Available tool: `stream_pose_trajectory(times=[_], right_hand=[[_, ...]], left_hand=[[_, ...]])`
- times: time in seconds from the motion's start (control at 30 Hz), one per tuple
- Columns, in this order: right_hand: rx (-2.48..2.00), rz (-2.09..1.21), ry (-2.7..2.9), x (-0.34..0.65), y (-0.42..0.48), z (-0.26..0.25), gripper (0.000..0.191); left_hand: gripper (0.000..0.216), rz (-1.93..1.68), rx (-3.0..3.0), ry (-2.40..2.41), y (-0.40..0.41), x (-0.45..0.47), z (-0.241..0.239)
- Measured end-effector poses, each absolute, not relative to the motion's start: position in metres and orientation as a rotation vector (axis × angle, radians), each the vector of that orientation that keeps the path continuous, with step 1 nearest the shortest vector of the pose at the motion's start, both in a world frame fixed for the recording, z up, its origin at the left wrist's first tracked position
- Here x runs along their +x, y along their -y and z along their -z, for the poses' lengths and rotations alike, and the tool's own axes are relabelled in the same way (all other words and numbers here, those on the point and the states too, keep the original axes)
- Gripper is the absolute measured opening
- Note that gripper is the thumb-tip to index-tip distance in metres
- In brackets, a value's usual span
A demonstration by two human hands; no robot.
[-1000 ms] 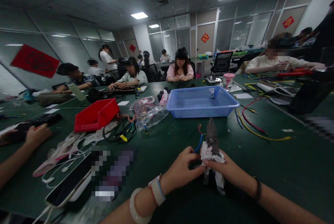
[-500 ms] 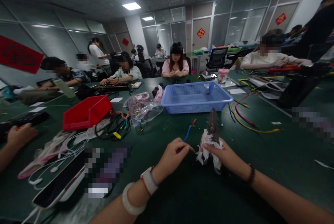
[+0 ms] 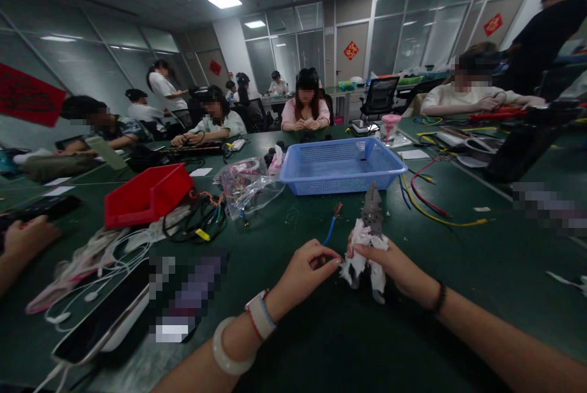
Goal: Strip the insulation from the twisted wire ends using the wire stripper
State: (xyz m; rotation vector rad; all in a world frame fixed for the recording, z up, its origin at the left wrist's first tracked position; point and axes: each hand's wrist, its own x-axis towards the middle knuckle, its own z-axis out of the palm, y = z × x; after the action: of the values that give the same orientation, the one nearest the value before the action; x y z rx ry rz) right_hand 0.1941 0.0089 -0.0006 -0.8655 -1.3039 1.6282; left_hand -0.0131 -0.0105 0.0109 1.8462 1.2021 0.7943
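My left hand (image 3: 308,272) is closed in a pinch on a short blue wire (image 3: 330,229), whose frayed copper end points up and away from me. My right hand (image 3: 389,263) grips a pair of wire-stripping pliers (image 3: 372,212) by handles wrapped in white tissue (image 3: 362,253). The grey jaws point up, a little to the right of the wire tip and apart from it. Both hands hover just above the dark green table (image 3: 458,271).
A blue mesh basket (image 3: 342,166) stands behind my hands. To the left lie a clear bag of wires (image 3: 250,188), a red bin (image 3: 147,194), black cables (image 3: 202,222) and white earphones. Red and yellow wires (image 3: 435,209) trail on the right. Several people sit around the table.
The wire has come out from beside the plier jaws and now stands a little to their left. My hands have drawn slightly apart, and the view has tilted a bit.
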Motion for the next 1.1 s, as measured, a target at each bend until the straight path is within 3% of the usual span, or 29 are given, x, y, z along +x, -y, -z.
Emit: stream_pose_trajectory(times=[0.17,0.57,1.1], right_hand=[[-0.896,-1.674,1.212,0.184,0.001,-0.004,0.033],[-0.97,-1.756,1.037,0.178,0.008,-0.007,0.032],[-0.735,-1.875,0.935,0.177,0.006,-0.002,0.022]], left_hand=[[0.035,-0.746,1.863,-1.164,0.015,-0.009,-0.01],[0.016,-0.651,1.833,-0.983,0.009,-0.012,-0.003],[0.021,-0.556,1.714,-0.8,0.006,-0.012,-0.002]])
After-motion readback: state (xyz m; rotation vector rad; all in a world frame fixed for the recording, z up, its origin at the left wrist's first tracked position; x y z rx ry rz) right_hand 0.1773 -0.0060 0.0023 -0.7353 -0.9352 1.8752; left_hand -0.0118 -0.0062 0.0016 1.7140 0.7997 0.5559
